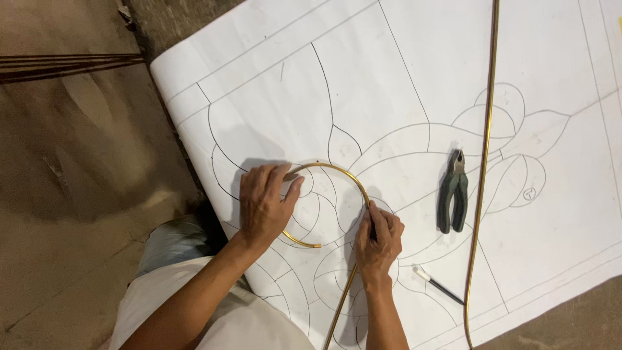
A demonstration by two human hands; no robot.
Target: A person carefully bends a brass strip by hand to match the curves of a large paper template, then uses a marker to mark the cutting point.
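A large white paper pattern with curved black line drawings lies spread on the floor. On it lies a thin brass strip bent into a near circle. My left hand presses flat on the left side of this curve, fingers spread. My right hand grips the strip where the curve meets its straight tail, which runs down toward me. A dark tool or marker seems to stick up from the right fist, but I cannot tell what it is.
Green-handled pliers lie on the paper right of my hands. A long straight brass strip runs from top to bottom beside them. A black pen with a white end lies near the right wrist. Bare concrete floor lies left.
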